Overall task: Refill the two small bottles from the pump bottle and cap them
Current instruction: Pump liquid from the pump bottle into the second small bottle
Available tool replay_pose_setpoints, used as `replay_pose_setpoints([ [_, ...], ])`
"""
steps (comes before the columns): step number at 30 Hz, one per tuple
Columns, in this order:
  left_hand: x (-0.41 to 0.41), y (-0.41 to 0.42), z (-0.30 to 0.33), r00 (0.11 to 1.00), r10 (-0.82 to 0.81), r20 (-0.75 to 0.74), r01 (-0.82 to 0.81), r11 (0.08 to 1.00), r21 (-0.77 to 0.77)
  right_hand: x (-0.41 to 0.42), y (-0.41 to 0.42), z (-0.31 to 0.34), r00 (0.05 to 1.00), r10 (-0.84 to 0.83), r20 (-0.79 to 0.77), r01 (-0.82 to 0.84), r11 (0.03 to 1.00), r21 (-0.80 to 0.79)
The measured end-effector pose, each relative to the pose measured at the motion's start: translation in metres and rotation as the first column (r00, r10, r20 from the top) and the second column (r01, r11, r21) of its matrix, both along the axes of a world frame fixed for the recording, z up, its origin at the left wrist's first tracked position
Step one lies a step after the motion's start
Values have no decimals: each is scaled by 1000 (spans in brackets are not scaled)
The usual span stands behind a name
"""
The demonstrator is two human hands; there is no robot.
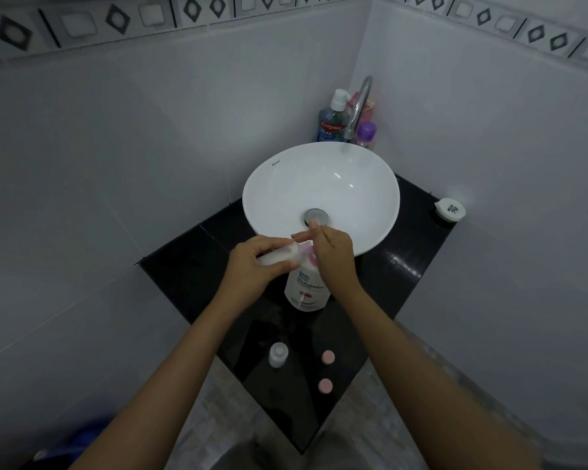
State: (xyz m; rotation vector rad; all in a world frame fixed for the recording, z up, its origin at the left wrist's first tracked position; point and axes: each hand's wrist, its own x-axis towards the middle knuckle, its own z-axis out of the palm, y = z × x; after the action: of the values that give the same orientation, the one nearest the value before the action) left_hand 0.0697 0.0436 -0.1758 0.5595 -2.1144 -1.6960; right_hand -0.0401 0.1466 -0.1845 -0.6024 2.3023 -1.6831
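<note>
Over the pump bottle (307,289), left hand (252,266) gripping small bottle (279,255), right hand (331,254) (grip unclear) hiding pump.

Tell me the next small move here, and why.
Probably press the pump down with the right hand: the left hand holds a small bottle tilted at the pump bottle's nozzle. The second small bottle and both pink caps wait on the counter.

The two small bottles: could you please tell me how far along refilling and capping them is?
Nothing is capped yet: both pink caps lie loose on the black counter. In hand: the left hand tilts one small bottle at the Shokubutsu pump bottle while the right hand rests on the pump. The other small bottle stands open; its fill level is unclear.
</note>
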Motion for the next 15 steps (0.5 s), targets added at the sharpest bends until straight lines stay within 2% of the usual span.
replay_pose_setpoints([
  [5,-1,-1,10,999,0,-45,1,1000,8,-4,1,21,1000,5,30,-4,999,-38],
  [10,0,-2,9,999,-16,-28,16,1000,14,0,1,12,997,-41,68,48,993,-107],
  [15,1,2,0,1000,-18,5,17,999,40,-2,0,-2,998,-27,61,30,998,-51],
])
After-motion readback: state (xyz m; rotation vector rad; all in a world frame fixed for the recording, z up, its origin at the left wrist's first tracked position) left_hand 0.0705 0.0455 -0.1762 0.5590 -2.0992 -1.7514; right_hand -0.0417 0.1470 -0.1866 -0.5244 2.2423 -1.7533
